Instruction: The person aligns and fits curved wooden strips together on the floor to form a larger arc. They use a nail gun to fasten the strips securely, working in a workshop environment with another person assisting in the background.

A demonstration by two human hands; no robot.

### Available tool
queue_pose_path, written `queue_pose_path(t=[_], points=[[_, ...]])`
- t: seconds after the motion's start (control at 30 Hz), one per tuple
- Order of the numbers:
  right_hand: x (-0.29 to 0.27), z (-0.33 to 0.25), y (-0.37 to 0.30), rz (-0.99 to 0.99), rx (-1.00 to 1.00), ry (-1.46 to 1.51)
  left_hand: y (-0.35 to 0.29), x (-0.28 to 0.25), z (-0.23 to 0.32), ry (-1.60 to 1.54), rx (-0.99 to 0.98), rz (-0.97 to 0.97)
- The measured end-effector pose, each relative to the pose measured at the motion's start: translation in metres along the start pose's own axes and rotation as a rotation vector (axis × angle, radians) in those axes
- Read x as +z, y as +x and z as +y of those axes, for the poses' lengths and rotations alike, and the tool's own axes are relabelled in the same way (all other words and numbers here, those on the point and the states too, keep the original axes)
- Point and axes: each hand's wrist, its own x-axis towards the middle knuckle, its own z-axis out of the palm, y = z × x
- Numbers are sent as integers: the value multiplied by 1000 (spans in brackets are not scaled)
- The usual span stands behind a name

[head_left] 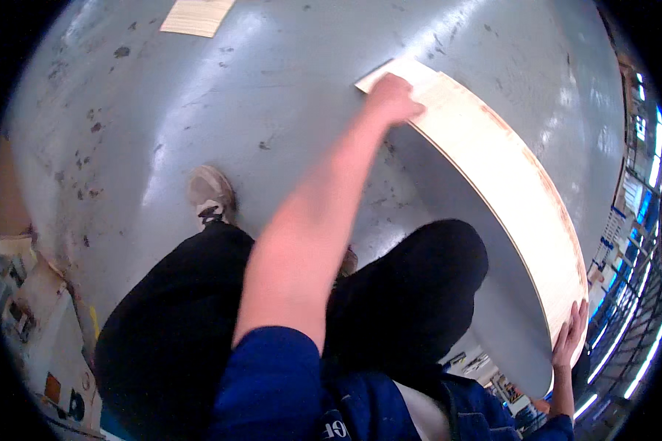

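Pale wood plank (496,165), long axis running from ahead of the person back along their right, far end pointing forward-left (bowed look: wood or lens, can't tell). Left hand (395,99) on its far end, fingers curled together, clamped or not unclear; right hand (571,338) on its near end, fingers straight, slightly apart. Scuffed grey floor (287,88) left of plank. Count: one plank, one smaller wood piece (197,16) farther left.

Your board (507,176) is pale tan, brown-streaked along one edge; your sleeve (268,389) dark blue, trousers (412,294) black, shoe (210,189) beige; the floor (301,95) grey, dark-speckled.
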Motion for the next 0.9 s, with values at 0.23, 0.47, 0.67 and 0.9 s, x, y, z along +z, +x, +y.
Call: queue_pose_path(t=[0.23,0.47,0.67,0.9], points=[[-1,-6,-6,-10,59,-15,27,-23,4,-120,-143,-233],[0,-8,-5,-4,64,-22,35,-23,6,-110,-167,-215],[-2,-14,-4,2,98,-2,23,-23,17,-173,-222,-171],[-4,-16,-5,-3,99,9,14,-23,19,-180,-201,-163]])
